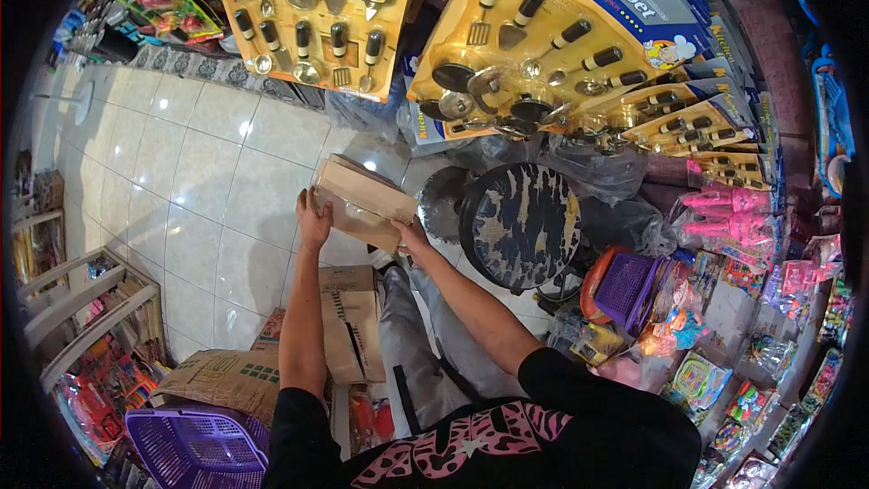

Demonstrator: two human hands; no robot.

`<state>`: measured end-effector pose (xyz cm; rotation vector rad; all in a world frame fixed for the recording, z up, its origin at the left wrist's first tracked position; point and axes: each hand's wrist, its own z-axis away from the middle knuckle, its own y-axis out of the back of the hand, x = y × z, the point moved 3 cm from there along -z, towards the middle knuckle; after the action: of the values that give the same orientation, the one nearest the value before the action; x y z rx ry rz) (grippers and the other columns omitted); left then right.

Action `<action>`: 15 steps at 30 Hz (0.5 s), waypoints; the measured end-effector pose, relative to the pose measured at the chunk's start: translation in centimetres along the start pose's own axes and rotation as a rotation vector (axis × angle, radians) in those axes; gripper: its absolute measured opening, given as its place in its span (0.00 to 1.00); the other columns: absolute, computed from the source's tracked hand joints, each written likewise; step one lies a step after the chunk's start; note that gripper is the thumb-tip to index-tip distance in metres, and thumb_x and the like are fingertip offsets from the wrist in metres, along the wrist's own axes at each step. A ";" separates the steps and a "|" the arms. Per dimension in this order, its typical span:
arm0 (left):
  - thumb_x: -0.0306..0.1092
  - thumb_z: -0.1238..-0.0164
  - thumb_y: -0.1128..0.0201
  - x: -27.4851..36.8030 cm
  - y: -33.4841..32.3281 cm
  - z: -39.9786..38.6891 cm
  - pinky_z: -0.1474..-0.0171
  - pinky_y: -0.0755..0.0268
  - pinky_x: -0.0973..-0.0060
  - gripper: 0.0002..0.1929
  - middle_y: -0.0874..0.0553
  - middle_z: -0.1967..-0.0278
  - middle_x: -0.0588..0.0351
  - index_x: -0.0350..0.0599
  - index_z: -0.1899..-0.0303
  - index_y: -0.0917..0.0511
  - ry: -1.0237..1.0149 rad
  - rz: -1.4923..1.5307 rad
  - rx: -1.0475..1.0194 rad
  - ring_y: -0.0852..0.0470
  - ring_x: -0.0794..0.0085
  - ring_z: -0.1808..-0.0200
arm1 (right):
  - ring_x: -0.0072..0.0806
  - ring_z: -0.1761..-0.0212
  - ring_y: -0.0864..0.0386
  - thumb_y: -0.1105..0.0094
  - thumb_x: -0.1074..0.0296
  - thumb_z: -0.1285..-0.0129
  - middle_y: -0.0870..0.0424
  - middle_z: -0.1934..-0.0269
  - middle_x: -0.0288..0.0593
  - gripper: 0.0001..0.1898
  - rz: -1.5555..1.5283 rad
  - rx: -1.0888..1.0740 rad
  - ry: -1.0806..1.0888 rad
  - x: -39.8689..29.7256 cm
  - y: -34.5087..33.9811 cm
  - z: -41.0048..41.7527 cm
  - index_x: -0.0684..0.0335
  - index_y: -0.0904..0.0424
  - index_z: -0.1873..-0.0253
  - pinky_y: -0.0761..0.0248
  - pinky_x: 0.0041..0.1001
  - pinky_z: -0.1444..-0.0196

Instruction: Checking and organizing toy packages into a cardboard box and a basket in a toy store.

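Note:
Before me, above the tiled floor, I hold a brown cardboard box (363,200) that looks flat, with a strip of clear tape across its face. My left hand (314,219) grips its left edge, fingers over the side. At the lower right corner my right hand (412,239) has hold of it, the thumb on the upper face. The fingers under the box are hidden. Just right of the box stands a round stool (523,225) with a worn, peeling black seat.
Carded toy kitchen sets (536,41) hang at the top and right. Purple plastic baskets (197,448) stand at lower left, more baskets (624,288) at right. Cardboard cartons (353,333) lie beside my legs. A slatted rack (88,312) of goods borders the tiled floor (197,176).

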<state>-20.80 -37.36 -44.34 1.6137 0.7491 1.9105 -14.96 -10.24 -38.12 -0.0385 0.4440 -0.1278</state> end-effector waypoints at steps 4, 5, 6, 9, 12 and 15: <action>0.40 0.26 0.37 -0.2 0.6 1.5 0.21 0.45 0.50 0.31 0.41 0.23 0.25 0.35 0.27 0.32 -0.015 0.100 -0.039 0.42 0.32 0.22 | 0.39 0.26 0.32 0.33 0.45 0.32 0.32 0.26 0.41 0.39 0.055 -0.010 0.028 0.8 -0.2 -0.4 0.48 0.43 0.23 0.26 0.51 0.38; 0.40 0.26 0.37 -0.8 1.3 2.3 0.21 0.45 0.50 0.31 0.41 0.23 0.25 0.35 0.27 0.32 -0.005 0.090 -0.034 0.42 0.32 0.22 | 0.39 0.29 0.29 0.33 0.47 0.32 0.28 0.29 0.41 0.37 0.093 -0.011 0.053 1.3 -0.6 -0.4 0.48 0.40 0.24 0.26 0.49 0.40; 0.38 0.25 0.38 -0.7 1.5 3.3 0.22 0.43 0.51 0.29 0.41 0.23 0.27 0.36 0.27 0.31 -0.003 0.064 -0.037 0.41 0.33 0.22 | 0.38 0.33 0.25 0.33 0.49 0.32 0.25 0.32 0.42 0.35 0.133 -0.007 0.075 1.9 -0.7 -0.6 0.48 0.38 0.25 0.25 0.47 0.42; 0.35 0.24 0.39 2.4 0.1 2.9 0.22 0.41 0.51 0.27 0.42 0.22 0.30 0.36 0.28 0.30 -0.022 0.146 -0.069 0.40 0.35 0.22 | 0.36 0.42 0.19 0.32 0.53 0.32 0.17 0.41 0.44 0.32 0.216 0.142 0.149 3.8 2.7 -4.9 0.53 0.33 0.28 0.24 0.41 0.45; 0.34 0.24 0.39 3.1 -0.2 3.1 0.22 0.40 0.52 0.27 0.42 0.22 0.32 0.37 0.28 0.30 -0.041 0.229 -0.124 0.40 0.37 0.21 | 0.34 0.50 0.16 0.30 0.56 0.34 0.15 0.47 0.45 0.30 0.220 0.198 0.321 5.0 3.5 -6.6 0.61 0.29 0.32 0.24 0.36 0.48; 0.35 0.23 0.41 2.2 -0.2 4.8 0.21 0.41 0.53 0.27 0.41 0.21 0.34 0.38 0.27 0.31 -0.084 0.200 -0.155 0.40 0.39 0.20 | 0.39 0.47 0.16 0.29 0.57 0.36 0.15 0.46 0.49 0.33 0.240 0.261 0.260 5.9 2.6 -6.2 0.69 0.30 0.33 0.24 0.36 0.46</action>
<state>-16.40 -35.33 -42.29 1.7123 0.4074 1.9696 -12.03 -8.48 -46.40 0.2902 0.6843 0.0468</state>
